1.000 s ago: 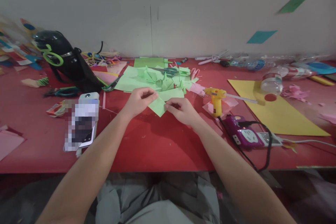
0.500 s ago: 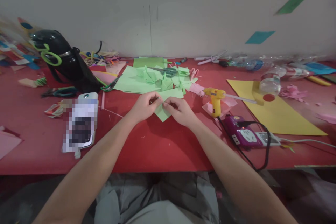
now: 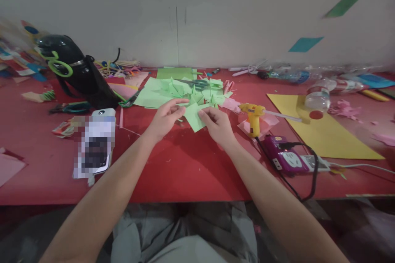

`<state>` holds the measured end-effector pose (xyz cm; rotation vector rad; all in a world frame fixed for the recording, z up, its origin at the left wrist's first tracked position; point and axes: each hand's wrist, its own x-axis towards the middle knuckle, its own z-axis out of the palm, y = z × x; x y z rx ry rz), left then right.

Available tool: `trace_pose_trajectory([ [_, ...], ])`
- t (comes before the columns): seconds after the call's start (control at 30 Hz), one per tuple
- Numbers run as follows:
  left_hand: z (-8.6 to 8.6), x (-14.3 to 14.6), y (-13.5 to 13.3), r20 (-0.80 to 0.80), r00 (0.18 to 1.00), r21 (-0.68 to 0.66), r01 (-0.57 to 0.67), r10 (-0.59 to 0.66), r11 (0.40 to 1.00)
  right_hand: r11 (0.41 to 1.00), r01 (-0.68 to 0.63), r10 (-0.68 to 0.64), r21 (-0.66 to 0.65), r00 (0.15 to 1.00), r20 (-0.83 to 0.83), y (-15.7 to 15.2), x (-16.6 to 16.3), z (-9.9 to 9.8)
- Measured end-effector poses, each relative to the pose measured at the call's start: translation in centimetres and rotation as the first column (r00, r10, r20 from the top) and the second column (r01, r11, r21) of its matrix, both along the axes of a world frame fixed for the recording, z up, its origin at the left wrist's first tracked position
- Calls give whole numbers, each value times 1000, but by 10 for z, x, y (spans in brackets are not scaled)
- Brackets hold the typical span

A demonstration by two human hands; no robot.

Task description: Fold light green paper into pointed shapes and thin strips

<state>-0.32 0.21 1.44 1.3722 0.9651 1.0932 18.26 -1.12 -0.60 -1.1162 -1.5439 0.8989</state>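
A small light-green sheet of paper (image 3: 194, 118) is pinched at its right side by my right hand (image 3: 218, 125), thumb on top. Its lower corner points toward me. My left hand (image 3: 166, 118) is at the paper's left edge, with thumb and fingers apart; I see nothing between them. Just beyond the hands lie folded green paper pieces (image 3: 196, 96) and larger light-green sheets (image 3: 148, 94). Dark-handled scissors (image 3: 199, 84) rest on top of these sheets.
To the right are a yellow glue gun (image 3: 253, 117), a purple power adapter (image 3: 286, 158) with cables, a yellow sheet (image 3: 333, 135) and plastic bottles (image 3: 317, 100). On the left stand a phone (image 3: 95, 144), pliers (image 3: 72, 108) and a black case (image 3: 80, 72).
My left hand has let go of the paper and moved slightly left, its fingers opening. The paper has shifted up and turned a little in my right hand.
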Motion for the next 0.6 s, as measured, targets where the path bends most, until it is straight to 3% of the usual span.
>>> trace_pose_trajectory([
  [0.13,-2,-1,1,83,993,-14,80,-78,997,998,-7,1,-64,994,-106,3,1,-7],
  [0.4,-12,-2,7,-52,998,92,28,-23,995,997,-68,72,-33,985,158,-2,-3,-3],
  [0.5,-12,-2,7,-167,982,173,-62,91,983,997,-64,71,-49,988,141,-2,-4,-2],
  [0.6,-15,-4,10,-271,935,237,-168,231,957,996,30,-24,-89,997,72,1,-3,-3],
])
